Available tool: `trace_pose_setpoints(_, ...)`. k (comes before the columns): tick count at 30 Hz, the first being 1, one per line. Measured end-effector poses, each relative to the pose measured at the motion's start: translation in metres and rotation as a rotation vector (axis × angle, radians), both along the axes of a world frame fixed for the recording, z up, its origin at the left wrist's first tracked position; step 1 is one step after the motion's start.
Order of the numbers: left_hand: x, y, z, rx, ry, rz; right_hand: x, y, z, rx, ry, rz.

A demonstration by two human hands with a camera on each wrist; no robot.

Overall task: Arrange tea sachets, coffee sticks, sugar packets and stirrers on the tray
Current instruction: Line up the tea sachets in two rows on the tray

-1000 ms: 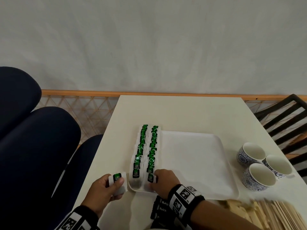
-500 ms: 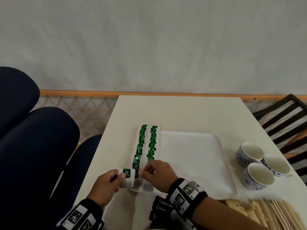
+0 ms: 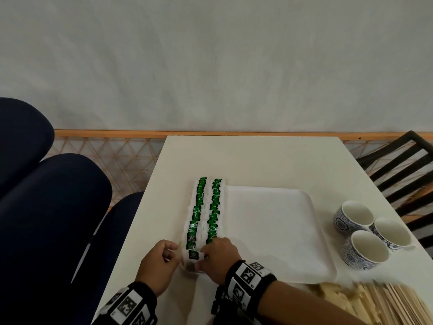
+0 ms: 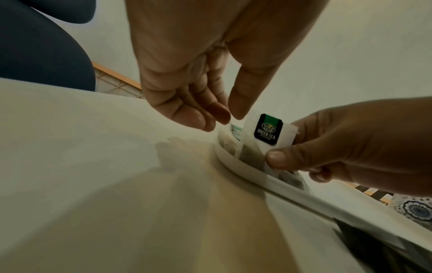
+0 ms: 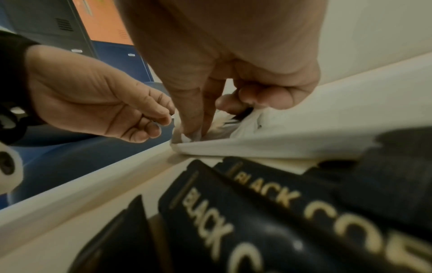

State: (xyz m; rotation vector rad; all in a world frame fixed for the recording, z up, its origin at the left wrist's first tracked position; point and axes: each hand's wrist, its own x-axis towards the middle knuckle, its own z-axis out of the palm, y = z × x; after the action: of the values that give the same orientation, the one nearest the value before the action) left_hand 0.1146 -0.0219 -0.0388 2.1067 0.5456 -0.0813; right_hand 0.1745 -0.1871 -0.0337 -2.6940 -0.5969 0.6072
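— So, from above, what have the hands got?

— Her right hand (image 3: 219,259) pinches a tea sachet (image 3: 194,255) at the near left corner of the white tray (image 3: 269,231), at the near end of two rows of green tea sachets (image 3: 207,212) along the tray's left edge. The left hand (image 3: 157,266) sits just beside it over the desk (image 3: 253,160), fingers loosely curled, holding nothing I can see. Three blue-patterned cups (image 3: 367,233) stand right of the tray, wooden stirrers (image 3: 386,303) lie heaped at the near right, and black coffee sticks (image 3: 222,301) peek out under the right wrist.

— And the left wrist camera?

— Clearer. The left fingers (image 4: 198,116) hang relaxed and empty, tips just beside the sachet (image 4: 268,131). The right hand (image 4: 350,140) grips that sachet between thumb and fingers, upright just inside the tray rim (image 4: 245,170), with its "Green Tea" label facing the camera.

— The right wrist camera?

— There the right fingers (image 5: 194,110) press down on white sachet paper at the tray corner (image 5: 233,146). The left hand (image 5: 98,103) hovers close, loosely curled. Coffee sticks (image 5: 245,212) marked "BLACK" lie on the desk against the tray's near edge.
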Motion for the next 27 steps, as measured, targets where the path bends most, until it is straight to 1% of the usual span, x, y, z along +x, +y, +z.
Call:
trace_pose_setpoints(3,-0.001,-0.001,-0.001,0.019,0.039,0.014,-0.001,0.002,0.002,-0.076,-0.034,0.027)
trace_pose_setpoints(8,-0.001,-0.004,-0.005,-0.006,0.075,0.0,-0.002,0.009,0.002,-0.19,-0.025,0.043)
trace_pose_setpoints(11,-0.001,-0.009,-0.004,-0.03,0.085,-0.008,-0.001,0.01,0.0,-0.187,-0.019,0.031)
trace_pose_setpoints(13,0.0,-0.012,-0.003,-0.014,0.082,-0.02,-0.001,0.011,0.0,-0.194,-0.03,0.026)
trace_pose_setpoints(15,0.002,-0.015,-0.003,0.002,0.072,-0.036,0.0,0.01,0.0,-0.164,-0.046,-0.001)
trace_pose_setpoints(17,0.004,-0.016,-0.001,0.013,0.08,-0.044,0.001,0.007,0.003,-0.075,-0.052,-0.067)
trace_pose_setpoints(19,0.005,-0.016,-0.001,0.024,0.08,-0.042,0.002,0.003,0.007,-0.029,-0.05,-0.1)
trace_pose_setpoints(24,0.006,-0.014,-0.004,0.059,0.104,0.009,0.006,-0.005,0.007,0.066,-0.038,-0.106)
trace_pose_setpoints(27,0.005,-0.014,-0.007,0.089,0.106,0.019,0.006,-0.002,0.006,0.057,-0.047,-0.084)
